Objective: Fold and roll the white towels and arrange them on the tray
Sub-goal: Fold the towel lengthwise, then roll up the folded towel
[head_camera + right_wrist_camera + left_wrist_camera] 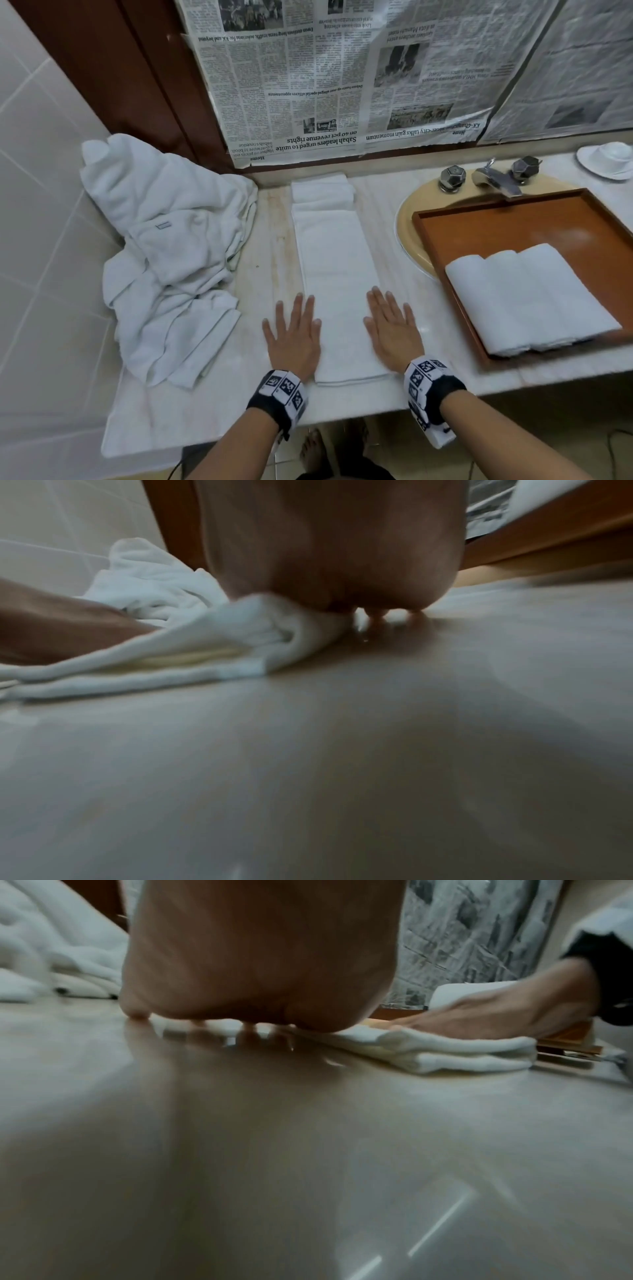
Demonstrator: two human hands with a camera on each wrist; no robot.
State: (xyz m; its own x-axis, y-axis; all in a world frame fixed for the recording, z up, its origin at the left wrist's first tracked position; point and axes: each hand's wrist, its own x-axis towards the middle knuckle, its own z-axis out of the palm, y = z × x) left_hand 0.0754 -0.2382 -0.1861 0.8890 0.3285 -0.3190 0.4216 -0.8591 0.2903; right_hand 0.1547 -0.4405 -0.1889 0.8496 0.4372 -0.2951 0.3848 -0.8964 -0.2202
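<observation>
Towel point(337, 274) folded lengthwise, long axis toward wall, left hand point(294, 334), right hand point(394, 329) spread flat.

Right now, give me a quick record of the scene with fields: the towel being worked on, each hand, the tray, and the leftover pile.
towel in work: folded towel, a long narrow strip flat on the counter, its far end partly rolled or folded
left hand: left hand flat, fingers straight, on the strip's left edge
right hand: right hand flat, fingers straight, on the strip's right edge
tray: wooden tray over the sink, three rolled towels side by side
pile: loose towels heaped at the left
</observation>
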